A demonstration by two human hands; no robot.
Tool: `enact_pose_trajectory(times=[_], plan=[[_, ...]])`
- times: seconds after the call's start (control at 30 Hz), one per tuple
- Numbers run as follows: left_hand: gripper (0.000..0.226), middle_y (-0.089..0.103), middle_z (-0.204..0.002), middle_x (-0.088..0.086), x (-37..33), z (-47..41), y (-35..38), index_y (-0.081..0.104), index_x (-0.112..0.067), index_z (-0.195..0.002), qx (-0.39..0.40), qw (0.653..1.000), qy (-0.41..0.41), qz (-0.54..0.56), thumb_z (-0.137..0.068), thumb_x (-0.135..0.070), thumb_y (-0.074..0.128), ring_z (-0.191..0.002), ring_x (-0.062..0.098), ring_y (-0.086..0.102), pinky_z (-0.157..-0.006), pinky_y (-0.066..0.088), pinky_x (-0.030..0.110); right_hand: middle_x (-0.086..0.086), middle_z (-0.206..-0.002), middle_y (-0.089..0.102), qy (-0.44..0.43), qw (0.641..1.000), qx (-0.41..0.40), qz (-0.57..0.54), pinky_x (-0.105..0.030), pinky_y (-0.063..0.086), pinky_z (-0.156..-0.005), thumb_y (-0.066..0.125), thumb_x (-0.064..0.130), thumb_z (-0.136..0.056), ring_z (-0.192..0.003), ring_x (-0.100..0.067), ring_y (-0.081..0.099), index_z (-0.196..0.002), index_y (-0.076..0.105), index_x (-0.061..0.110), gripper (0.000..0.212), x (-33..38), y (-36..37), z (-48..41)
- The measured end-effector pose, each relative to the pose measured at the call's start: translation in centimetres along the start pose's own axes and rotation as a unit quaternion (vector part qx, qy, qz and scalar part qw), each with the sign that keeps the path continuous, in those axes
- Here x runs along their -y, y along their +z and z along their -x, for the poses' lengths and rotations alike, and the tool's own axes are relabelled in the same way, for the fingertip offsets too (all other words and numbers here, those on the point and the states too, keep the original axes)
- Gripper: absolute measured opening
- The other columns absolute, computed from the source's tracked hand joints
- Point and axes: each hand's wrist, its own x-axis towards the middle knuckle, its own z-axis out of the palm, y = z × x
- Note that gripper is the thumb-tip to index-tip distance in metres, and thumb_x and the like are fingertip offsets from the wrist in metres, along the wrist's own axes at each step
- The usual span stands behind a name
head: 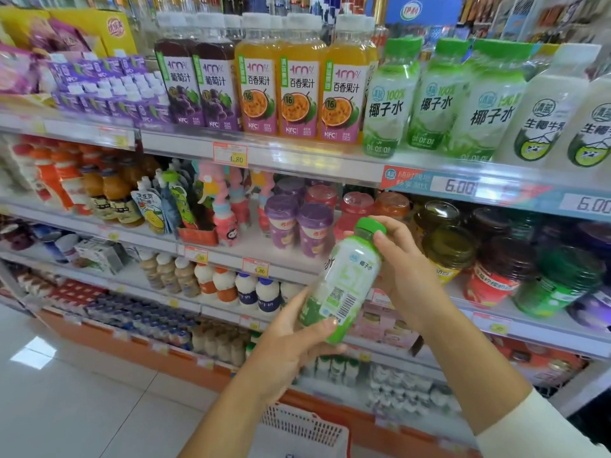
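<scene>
A coconut water bottle [344,282] with a green cap and a green-and-white label is held tilted in front of the shelves, its barcode side toward me. My left hand [291,345] grips the bottle's base from below, thumb across the label. My right hand [403,269] holds its upper part, fingers curled around the neck just below the cap. More of the same coconut water bottles [390,100] stand on the top shelf at right.
Shelves [297,157] hold orange juice bottles [299,81], grape juice bottles [198,84], purple cups [314,229] and jars [449,249]. A red-rimmed shopping basket [307,424] sits below my arms. The white tiled floor [66,391] lies at left.
</scene>
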Motion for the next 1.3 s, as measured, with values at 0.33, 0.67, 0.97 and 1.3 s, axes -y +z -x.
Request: enact_pose_trajectory(times=[0.33,0.67,0.97,1.3], plan=[[0.09,0.05,-0.136,-0.024,0.0,0.1,1.2,0.033,-0.054,-0.14,-0.077,0.962,0.069,-0.253,-0.068,-0.042,0.086,-0.118,-0.004,0.056,-0.097,0.052,0.027,-0.008,-0.11,0.066,-0.025,0.997,-0.066,-0.033,-0.04,0.055,-0.065,0.062,0.013,-0.091,-0.086,-0.021,0.066,-0.106,0.059,0.019,0.017,0.2,-1.1,0.4],[0.076,0.071,-0.115,0.009,0.2,0.4,1.2,0.053,-0.017,-0.133,0.002,0.996,0.019,-0.087,-0.067,-0.037,0.085,-0.106,0.03,0.069,-0.086,0.057,0.037,-0.005,-0.106,0.067,-0.028,0.998,-0.056,-0.011,-0.032,0.054,-0.062,0.058,0.018,-0.095,-0.084,-0.016,0.068,-0.108,0.058,0.019,0.013,-0.1,-1.4,0.5],[0.071,0.07,-0.117,-0.005,0.2,0.7,1.5,0.053,-0.034,-0.131,-0.022,0.986,0.031,-0.162,-0.067,-0.043,0.083,-0.11,0.016,0.067,-0.096,0.054,0.042,0.001,-0.098,0.068,-0.018,0.998,-0.06,0.006,-0.032,0.054,-0.062,0.062,0.019,-0.093,-0.082,-0.016,0.069,-0.108,0.059,0.017,0.016,-0.4,-2.0,0.5],[0.094,0.039,-0.136,-0.031,-0.2,0.6,1.9,0.032,-0.056,-0.136,-0.077,0.956,0.049,-0.279,-0.058,-0.061,0.084,-0.119,-0.008,0.049,-0.095,0.049,0.021,-0.02,-0.115,0.067,-0.005,0.995,-0.062,-0.077,-0.049,0.053,-0.081,0.067,0.015,-0.08,-0.096,-0.031,0.065,-0.109,0.058,0.01,0.031,-0.1,-2.5,1.4]])
